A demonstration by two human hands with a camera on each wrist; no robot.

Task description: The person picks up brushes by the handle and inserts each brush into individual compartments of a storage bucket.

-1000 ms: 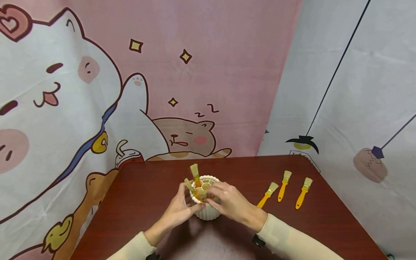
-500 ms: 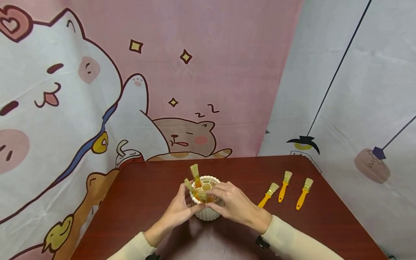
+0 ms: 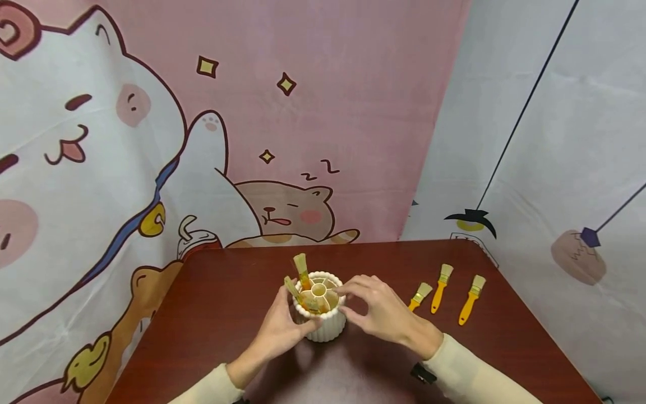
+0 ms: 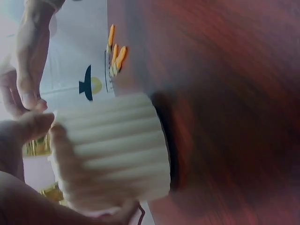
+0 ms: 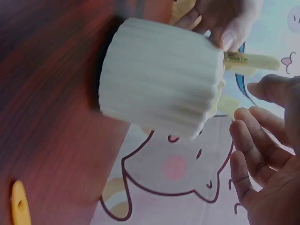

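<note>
A white ribbed round pot (image 3: 327,328) with a divided top stands on the table in the head view. Several paint brushes sit in its compartments on the left and front: one brush (image 3: 301,268) at the back left, another (image 3: 291,287) leaning left, and bristles (image 3: 314,304) low at the front. My left hand (image 3: 282,321) holds the pot from the left, thumb at the front near the rim and fingers round the far side. Beside the right rim, my right hand (image 3: 381,310) has its fingers spread and bent a little, with nothing between them, as the right wrist view shows.
To the right lie three loose brushes with yellow-orange handles: a near one (image 3: 420,294), a middle one (image 3: 442,287) and an outer one (image 3: 472,300). The dark red wooden table (image 3: 222,292) ends at a cartoon-printed cloth (image 3: 353,140) behind.
My right hand has let go of the brush at the pot's front and drawn back to the right. That brush now sits low in its compartment. My left hand stays on the pot.
</note>
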